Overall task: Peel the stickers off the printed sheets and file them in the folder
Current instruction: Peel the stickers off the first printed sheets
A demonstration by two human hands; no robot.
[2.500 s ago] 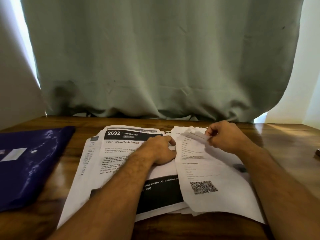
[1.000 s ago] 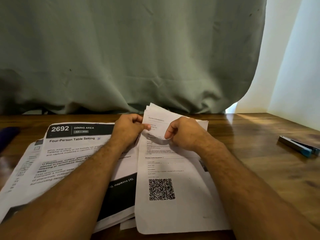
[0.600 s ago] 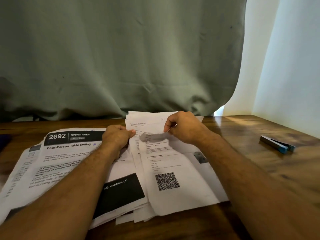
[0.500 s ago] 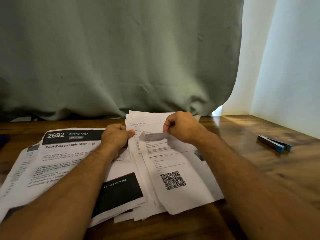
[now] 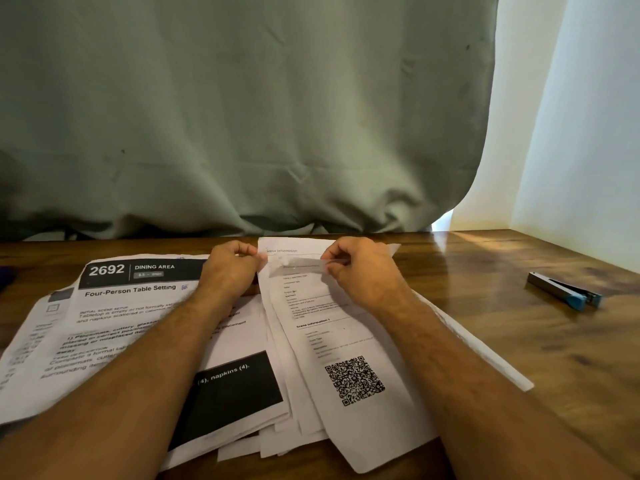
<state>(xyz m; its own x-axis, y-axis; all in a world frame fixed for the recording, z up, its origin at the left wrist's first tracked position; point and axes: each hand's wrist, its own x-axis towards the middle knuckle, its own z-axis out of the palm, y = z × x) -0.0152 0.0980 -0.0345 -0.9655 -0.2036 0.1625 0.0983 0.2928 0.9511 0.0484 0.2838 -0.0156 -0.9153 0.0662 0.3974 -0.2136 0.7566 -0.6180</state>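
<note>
Peeling a sticker off the QR sheet

The QR sheet point(image 5: 349, 344) tops the right pile on the desk point(image 5: 519, 341). At its far end the right hand point(image 5: 360, 268) pinches a clear strip point(image 5: 304, 266), the sticker, partly lifted; the left hand point(image 5: 232, 268) pinches the sheet's left edge. Next, likely: pull it free without tearing, then file. No folder shows.

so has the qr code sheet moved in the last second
Yes: the QR code sheet has swung its near end rightward, away from the black napkins block.
</note>
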